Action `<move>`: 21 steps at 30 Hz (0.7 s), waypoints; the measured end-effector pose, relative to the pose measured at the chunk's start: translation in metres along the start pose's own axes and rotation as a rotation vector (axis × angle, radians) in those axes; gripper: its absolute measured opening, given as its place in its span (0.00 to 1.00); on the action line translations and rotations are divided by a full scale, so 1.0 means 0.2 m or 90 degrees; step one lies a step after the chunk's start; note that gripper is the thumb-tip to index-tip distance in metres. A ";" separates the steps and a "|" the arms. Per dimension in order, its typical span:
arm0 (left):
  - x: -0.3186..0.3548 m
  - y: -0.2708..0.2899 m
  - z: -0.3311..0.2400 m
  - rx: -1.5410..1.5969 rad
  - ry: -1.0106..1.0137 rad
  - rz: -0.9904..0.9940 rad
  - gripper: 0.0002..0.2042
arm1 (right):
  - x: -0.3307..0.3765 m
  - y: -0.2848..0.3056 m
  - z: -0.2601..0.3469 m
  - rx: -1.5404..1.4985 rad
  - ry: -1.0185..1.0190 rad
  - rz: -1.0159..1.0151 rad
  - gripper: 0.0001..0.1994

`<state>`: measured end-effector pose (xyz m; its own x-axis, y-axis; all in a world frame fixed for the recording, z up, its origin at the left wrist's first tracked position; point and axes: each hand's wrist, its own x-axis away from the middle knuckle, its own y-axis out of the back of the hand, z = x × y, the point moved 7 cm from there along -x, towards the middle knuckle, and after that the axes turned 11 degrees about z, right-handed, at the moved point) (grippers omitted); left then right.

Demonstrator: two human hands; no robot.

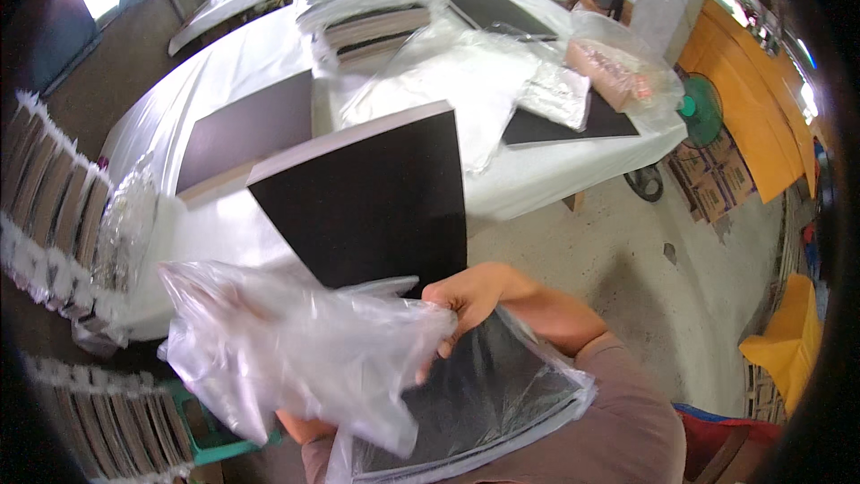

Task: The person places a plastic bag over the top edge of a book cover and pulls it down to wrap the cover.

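The right hand (pixel 468 302) has its fingers closed on the right end of a clear plastic bag (pixel 305 350). The bag spreads leftward from that grip, crumpled and blurred, its lower part hanging below the hand. The left forearm (pixel 305 428) comes up beneath it; plastic covers the left hand, so I cannot tell how it grips. Just below the right hand, a black panel in clear plastic (pixel 475 381) lies against the person's body.

Directly beyond the bag, a bare black panel (pixel 376 193) lies tilted at the near edge of the white-covered table (pixel 537 186). A second dark panel (pixel 251 125) lies toward the table's left edge. Loose clear sheets (pixel 439 81) spread across the middle. Near the right corner, a folded plastic packet (pixel 555 94) rests partly over another black panel (pixel 573 132), beside a plastic-wrapped box (pixel 605 72). A wrapped stack (pixel 376 31) stands toward the far edge.
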<state>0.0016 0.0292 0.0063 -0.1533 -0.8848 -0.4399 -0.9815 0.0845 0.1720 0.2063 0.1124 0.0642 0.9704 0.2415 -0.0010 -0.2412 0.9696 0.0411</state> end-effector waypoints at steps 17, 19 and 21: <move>-0.29 0.08 -0.27 0.064 0.284 0.044 0.31 | 0.15 0.10 0.04 -0.086 -0.116 -0.279 0.26; -0.33 0.09 -0.31 0.027 0.332 0.082 0.33 | 0.36 0.29 -0.07 -0.237 0.015 -0.426 0.19; -0.35 0.11 -0.30 -0.027 0.368 0.067 0.34 | 0.50 0.36 -0.05 -0.437 0.212 -0.496 0.15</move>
<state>-0.0028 0.0661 0.0945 -0.1505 -0.9799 0.1313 -0.9571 0.1776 0.2290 0.2867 0.2059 0.0570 0.8326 -0.5505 -0.0602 0.3837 0.6518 -0.6541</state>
